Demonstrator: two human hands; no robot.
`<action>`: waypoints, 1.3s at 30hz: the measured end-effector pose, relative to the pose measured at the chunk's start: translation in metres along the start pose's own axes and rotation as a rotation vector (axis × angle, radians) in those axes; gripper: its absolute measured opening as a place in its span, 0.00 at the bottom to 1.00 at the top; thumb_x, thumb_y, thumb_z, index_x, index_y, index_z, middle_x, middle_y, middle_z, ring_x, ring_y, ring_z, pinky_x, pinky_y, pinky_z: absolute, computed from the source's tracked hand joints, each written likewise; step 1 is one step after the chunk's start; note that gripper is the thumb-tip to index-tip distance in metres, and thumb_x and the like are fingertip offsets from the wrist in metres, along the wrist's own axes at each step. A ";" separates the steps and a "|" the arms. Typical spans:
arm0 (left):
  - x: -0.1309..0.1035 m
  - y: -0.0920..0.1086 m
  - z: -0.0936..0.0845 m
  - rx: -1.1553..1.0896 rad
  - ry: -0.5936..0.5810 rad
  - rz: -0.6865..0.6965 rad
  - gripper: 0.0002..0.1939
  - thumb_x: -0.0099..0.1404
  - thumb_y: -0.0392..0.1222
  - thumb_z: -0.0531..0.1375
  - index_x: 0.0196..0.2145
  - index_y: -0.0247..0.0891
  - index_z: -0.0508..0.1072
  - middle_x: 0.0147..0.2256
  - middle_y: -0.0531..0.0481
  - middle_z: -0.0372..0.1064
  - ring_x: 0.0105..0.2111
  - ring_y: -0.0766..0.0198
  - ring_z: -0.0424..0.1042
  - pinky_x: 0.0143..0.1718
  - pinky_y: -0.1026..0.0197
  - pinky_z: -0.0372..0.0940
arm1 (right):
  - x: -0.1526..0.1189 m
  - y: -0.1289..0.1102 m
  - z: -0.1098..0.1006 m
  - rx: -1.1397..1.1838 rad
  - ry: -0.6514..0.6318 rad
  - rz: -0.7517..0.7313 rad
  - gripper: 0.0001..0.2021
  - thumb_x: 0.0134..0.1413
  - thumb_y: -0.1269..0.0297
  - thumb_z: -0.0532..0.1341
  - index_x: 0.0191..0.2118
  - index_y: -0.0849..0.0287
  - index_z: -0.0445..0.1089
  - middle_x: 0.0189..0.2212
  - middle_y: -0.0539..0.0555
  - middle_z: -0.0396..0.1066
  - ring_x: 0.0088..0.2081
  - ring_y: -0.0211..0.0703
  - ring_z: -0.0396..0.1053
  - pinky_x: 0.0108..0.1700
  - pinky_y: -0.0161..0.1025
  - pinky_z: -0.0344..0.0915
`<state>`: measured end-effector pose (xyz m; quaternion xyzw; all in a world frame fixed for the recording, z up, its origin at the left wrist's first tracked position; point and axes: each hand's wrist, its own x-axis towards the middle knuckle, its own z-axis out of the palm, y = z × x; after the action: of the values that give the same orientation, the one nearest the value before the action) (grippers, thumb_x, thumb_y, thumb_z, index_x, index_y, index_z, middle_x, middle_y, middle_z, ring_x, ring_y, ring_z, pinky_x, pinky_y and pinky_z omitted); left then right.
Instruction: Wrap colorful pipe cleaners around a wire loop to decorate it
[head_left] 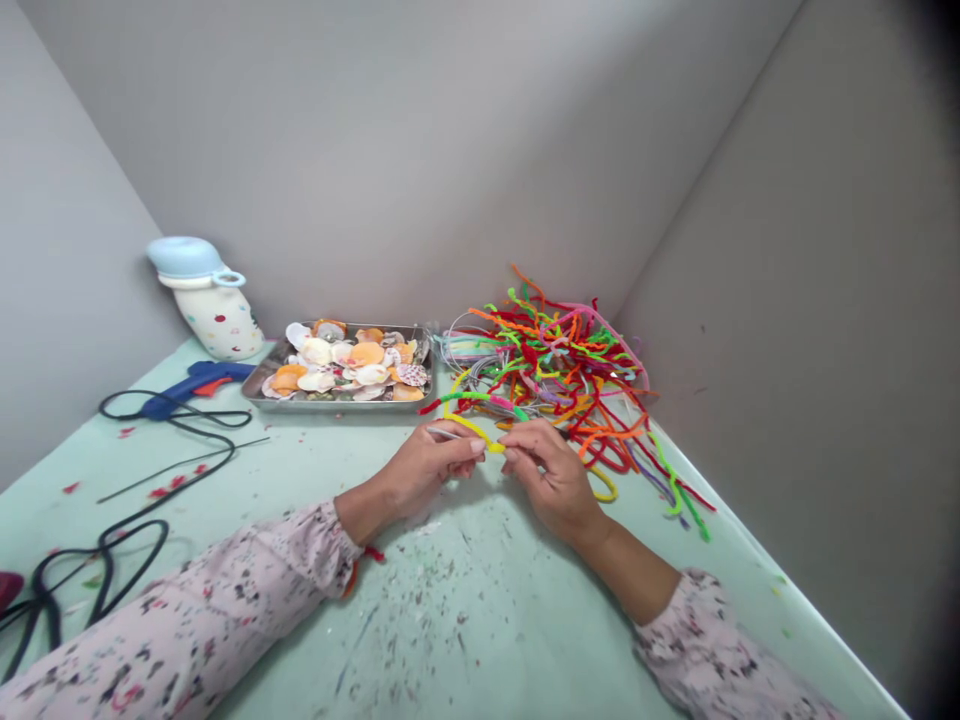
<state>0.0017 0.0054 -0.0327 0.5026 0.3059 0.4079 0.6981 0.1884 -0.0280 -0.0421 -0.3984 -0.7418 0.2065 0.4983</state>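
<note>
Here, both left hand (442,462) and right hand (547,475) grip yellow pipe cleaner (469,425), inside the table's (480,620) edges

Between the left hand (435,462) and right hand (551,475), one fuzzy stick (469,427) is bright yellow; just beyond, another strand (480,397) runs red, green and pink. The pile (577,365) past the right hand mixes red, orange, lime, yellow and purple. Beyond the left hand, shells (366,354) show white and orange, one speckled; farther left, the bottle (217,318) is white with coloured motifs, its lid (186,257) light blue. Both sleeves (247,590) are floral on pale pink.
</note>
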 end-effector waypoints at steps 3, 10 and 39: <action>-0.001 -0.001 0.002 0.019 0.004 0.006 0.07 0.54 0.39 0.65 0.26 0.32 0.74 0.21 0.53 0.65 0.21 0.73 0.60 0.22 0.68 0.53 | 0.000 0.000 0.001 0.004 -0.003 0.018 0.08 0.57 0.66 0.57 0.42 0.53 0.69 0.39 0.54 0.62 0.34 0.39 0.66 0.32 0.38 0.68; 0.000 0.000 0.004 0.069 0.044 0.043 0.07 0.53 0.40 0.65 0.26 0.33 0.74 0.22 0.54 0.65 0.21 0.73 0.60 0.24 0.67 0.55 | 0.002 -0.002 0.003 0.009 0.007 0.047 0.05 0.57 0.66 0.57 0.39 0.54 0.69 0.36 0.54 0.63 0.35 0.40 0.65 0.33 0.37 0.67; -0.004 0.020 0.009 0.333 -0.041 0.141 0.04 0.54 0.37 0.63 0.27 0.33 0.76 0.23 0.52 0.69 0.24 0.70 0.66 0.28 0.68 0.61 | 0.003 -0.008 0.003 0.251 -0.064 0.241 0.08 0.58 0.59 0.56 0.34 0.57 0.68 0.32 0.49 0.60 0.21 0.30 0.61 0.21 0.31 0.62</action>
<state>0.0019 0.0009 -0.0110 0.6397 0.3189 0.3893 0.5809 0.1825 -0.0300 -0.0359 -0.4123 -0.6724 0.3685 0.4920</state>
